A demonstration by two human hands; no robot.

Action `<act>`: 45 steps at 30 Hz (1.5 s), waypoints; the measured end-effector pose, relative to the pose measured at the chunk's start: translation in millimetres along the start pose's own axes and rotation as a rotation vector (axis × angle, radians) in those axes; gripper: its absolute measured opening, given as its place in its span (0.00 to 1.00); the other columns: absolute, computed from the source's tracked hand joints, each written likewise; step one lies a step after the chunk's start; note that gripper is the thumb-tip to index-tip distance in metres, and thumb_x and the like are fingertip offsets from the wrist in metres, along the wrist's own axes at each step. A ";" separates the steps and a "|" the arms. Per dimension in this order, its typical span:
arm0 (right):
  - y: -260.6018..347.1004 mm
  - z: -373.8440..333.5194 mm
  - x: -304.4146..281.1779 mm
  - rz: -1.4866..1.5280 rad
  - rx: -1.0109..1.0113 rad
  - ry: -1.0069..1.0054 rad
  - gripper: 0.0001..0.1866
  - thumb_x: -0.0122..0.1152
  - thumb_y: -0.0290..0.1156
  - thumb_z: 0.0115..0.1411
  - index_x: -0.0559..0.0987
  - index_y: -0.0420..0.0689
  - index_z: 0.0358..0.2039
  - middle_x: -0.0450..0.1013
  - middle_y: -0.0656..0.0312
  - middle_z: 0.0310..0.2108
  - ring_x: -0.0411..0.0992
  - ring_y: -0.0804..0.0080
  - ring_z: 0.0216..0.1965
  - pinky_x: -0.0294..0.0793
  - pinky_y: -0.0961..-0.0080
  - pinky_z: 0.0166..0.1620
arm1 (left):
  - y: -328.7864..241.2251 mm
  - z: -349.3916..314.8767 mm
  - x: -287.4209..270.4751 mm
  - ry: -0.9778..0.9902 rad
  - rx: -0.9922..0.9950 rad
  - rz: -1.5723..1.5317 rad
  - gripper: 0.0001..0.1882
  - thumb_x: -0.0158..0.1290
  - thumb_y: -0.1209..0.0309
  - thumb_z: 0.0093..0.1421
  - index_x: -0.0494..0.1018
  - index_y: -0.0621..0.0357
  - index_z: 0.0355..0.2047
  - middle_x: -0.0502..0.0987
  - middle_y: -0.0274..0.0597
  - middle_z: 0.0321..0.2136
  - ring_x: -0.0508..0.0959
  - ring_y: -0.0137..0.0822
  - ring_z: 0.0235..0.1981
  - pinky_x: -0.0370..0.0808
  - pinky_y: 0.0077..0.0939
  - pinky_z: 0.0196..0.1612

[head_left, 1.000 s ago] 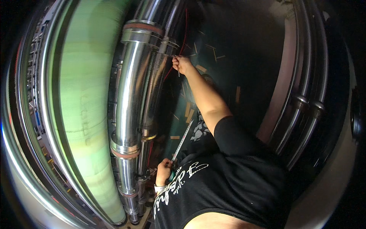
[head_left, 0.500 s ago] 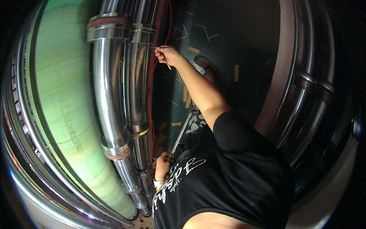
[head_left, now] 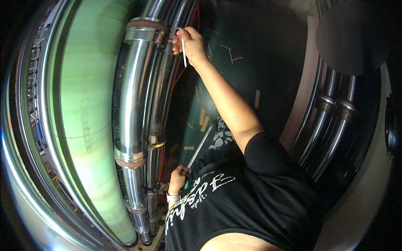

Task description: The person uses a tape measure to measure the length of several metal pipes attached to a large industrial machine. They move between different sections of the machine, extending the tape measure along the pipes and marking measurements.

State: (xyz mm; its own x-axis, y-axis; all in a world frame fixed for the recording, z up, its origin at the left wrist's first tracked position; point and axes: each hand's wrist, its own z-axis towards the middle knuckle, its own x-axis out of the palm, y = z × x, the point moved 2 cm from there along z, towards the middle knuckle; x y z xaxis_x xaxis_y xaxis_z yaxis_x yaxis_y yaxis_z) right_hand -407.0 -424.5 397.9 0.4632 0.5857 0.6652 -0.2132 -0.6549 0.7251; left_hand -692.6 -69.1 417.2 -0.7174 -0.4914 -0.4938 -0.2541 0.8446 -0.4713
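Observation:
My right hand (head_left: 190, 45) is stretched far forward, fingers closed around a thin, pale L-shaped hex key (head_left: 184, 54). The key's long leg points down past the palm, and its short end is at the metal collar (head_left: 172, 34) of the inner chrome shaft; whether it sits in a screw cannot be made out. Close to my body, my left hand (head_left: 179, 178) is wrapped around a tape measure with a teal case (head_left: 186, 184), partly hidden by the fingers. Its white blade (head_left: 200, 146) sticks out, slanting up and away over my patterned trousers.
Two chrome shafts (head_left: 136, 92) with ring collars run lengthwise beside a large pale green roller (head_left: 86, 104). A red cable (head_left: 179, 75) follows the inner shaft. Cardboard-coloured strips (head_left: 202, 116) lie on the dark green floor. More dark shafts (head_left: 331, 113) stand at right.
My right hand has moved forward to the collar, and the hex key has turned so its long leg hangs down. My left hand keeps hold of the tape measure. The view has shifted slightly.

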 end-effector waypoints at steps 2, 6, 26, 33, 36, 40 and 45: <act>-14.7 1.4 -3.7 0.002 0.086 -0.024 0.09 0.46 0.34 0.60 0.68 0.42 0.28 0.67 0.62 0.17 0.66 0.74 0.13 0.68 0.77 0.15 | 1.7 -0.3 0.5 -0.017 -0.007 -0.014 0.07 0.48 0.72 0.55 0.69 0.64 0.26 0.71 0.49 0.18 0.70 0.35 0.20 0.67 0.27 0.27; -23.8 -8.9 6.5 -0.031 0.032 -0.093 0.08 0.46 0.32 0.60 0.69 0.42 0.28 0.65 0.65 0.16 0.61 0.80 0.11 0.63 0.83 0.14 | 25.6 -4.2 11.8 -0.023 -0.015 -0.166 0.05 0.47 0.74 0.55 0.67 0.65 0.25 0.69 0.46 0.16 0.67 0.27 0.20 0.65 0.24 0.25; 75.2 134.4 167.7 -2.075 -0.398 0.967 0.08 0.50 0.31 0.47 0.77 0.44 0.24 0.73 0.51 0.29 0.72 0.55 0.31 0.70 0.62 0.33 | 17.4 14.2 42.1 -0.291 -0.032 -0.560 0.07 0.51 0.74 0.53 0.68 0.62 0.21 0.69 0.36 0.15 0.65 0.26 0.20 0.63 0.23 0.25; 29.1 187.8 159.2 -1.632 -0.360 1.261 0.06 0.53 0.28 0.49 0.76 0.41 0.24 0.73 0.57 0.20 0.69 0.70 0.22 0.68 0.72 0.28 | -18.0 71.6 63.1 -0.515 -0.054 -0.569 0.11 0.43 0.82 0.40 0.73 0.63 0.23 0.75 0.47 0.21 0.75 0.36 0.26 0.70 0.27 0.30; 14.0 208.2 147.0 -1.679 -0.290 1.421 0.06 0.52 0.27 0.51 0.75 0.39 0.26 0.73 0.57 0.22 0.68 0.73 0.24 0.68 0.72 0.29 | -62.2 120.2 73.4 -0.598 -0.134 -0.628 0.09 0.43 0.82 0.42 0.72 0.64 0.24 0.74 0.43 0.20 0.72 0.33 0.25 0.69 0.26 0.29; -6.6 207.9 155.9 -1.860 -0.017 1.618 0.09 0.47 0.31 0.57 0.74 0.41 0.32 0.73 0.61 0.26 0.68 0.72 0.28 0.67 0.74 0.34 | -131.7 180.8 117.4 -0.774 -0.134 -0.818 0.06 0.46 0.76 0.49 0.69 0.67 0.24 0.73 0.48 0.19 0.71 0.37 0.22 0.67 0.31 0.28; -33.4 208.6 152.9 -1.640 0.493 1.590 0.09 0.43 0.34 0.57 0.70 0.45 0.30 0.67 0.68 0.29 0.63 0.77 0.30 0.64 0.77 0.35 | -223.2 209.6 159.8 -0.847 -0.298 -1.106 0.05 0.48 0.73 0.49 0.70 0.63 0.23 0.73 0.53 0.22 0.74 0.47 0.27 0.68 0.34 0.30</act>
State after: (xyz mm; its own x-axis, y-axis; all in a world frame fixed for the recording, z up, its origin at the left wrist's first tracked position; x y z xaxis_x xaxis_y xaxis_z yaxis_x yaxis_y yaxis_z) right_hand -149.6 -412.7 438.2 -0.8678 0.1636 -0.4691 -0.2374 0.6930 0.6808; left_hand -614.6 -380.7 290.2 0.5086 -0.8035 -0.3094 -0.6194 -0.0918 -0.7797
